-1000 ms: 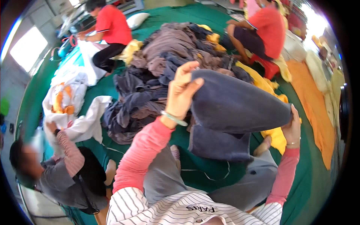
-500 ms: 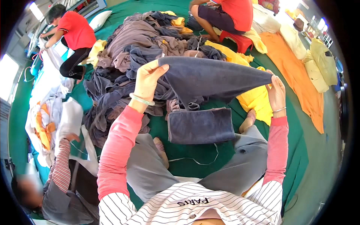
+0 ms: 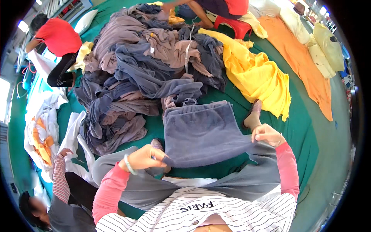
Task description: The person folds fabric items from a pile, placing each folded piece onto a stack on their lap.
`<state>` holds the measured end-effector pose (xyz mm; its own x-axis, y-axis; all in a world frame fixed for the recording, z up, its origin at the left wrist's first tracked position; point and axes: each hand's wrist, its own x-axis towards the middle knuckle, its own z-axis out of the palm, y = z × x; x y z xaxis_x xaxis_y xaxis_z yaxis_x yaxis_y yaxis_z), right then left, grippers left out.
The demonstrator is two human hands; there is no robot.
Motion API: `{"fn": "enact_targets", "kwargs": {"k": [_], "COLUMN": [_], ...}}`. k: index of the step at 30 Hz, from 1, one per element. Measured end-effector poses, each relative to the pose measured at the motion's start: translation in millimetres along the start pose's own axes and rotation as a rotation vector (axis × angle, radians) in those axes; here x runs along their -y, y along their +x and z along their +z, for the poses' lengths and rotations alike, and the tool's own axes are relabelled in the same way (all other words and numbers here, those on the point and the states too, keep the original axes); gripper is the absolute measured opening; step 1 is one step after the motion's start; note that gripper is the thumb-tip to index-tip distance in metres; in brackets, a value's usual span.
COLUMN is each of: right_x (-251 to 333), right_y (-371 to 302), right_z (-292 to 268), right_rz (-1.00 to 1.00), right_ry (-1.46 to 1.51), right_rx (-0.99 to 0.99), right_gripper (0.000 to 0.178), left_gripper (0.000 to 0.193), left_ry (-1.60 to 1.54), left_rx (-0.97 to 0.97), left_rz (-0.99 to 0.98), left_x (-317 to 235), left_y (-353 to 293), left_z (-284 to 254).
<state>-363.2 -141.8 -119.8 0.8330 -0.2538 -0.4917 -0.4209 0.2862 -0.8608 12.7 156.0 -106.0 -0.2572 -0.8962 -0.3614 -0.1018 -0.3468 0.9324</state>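
Note:
A dark blue-grey towel [image 3: 205,135] is spread low between my knees, its near edge stretched between my hands. My left hand [image 3: 145,157] pinches the near left corner; a pale bangle circles that wrist. At the near right corner, my right hand [image 3: 267,134] is closed on the cloth with its fingers curled. The towel's far part lies over the spot of a folded towel, which it now hides or merges with. Just beyond it rises a big heap of grey-blue and brownish towels [image 3: 143,73].
Yellow cloth [image 3: 255,77] lies right of the heap, with an orange cloth strip [image 3: 297,65] further right. A person in red [image 3: 60,36] works at far left, another sits on a red stool [image 3: 232,28], and a third person's striped sleeve [image 3: 62,174] reaches toward white cloth at left.
Both hands have come down and nearer to me, lowering the raised towel over the folded one. The person at the top now reaches an arm into the heap.

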Motion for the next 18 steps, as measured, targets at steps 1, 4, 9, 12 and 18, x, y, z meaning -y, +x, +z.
{"fn": "enact_targets", "kwargs": {"k": [1, 4, 9, 12, 18], "right_x": [-7, -24, -31, -42, -6], "right_y": [7, 43, 108, 112, 158], "right_z": [1, -12, 0, 22, 31], "right_rz": [0.005, 0.025, -0.194, -0.271, -0.352], "right_ry": [0.015, 0.141, -0.786, -1.037, -1.236], "right_rx": [-0.051, -0.324, -0.654, -0.255, -0.273], "right_gripper": [0.014, 0.014, 0.029, 0.038, 0.017], "left_gripper": [0.02, 0.021, 0.041, 0.042, 0.043], "left_ry": [-0.054, -0.303, 0.886, 1.265, 1.256], "left_rx": [-0.038, -0.294, -0.786, -0.273, -0.367], "left_rz": [-0.114, -0.163, 0.047, 0.091, -0.086], "left_x": [12, 38, 53, 47, 2], "left_y": [5, 39, 80, 80, 68], "left_z": [2, -17, -20, 1, -29]}}
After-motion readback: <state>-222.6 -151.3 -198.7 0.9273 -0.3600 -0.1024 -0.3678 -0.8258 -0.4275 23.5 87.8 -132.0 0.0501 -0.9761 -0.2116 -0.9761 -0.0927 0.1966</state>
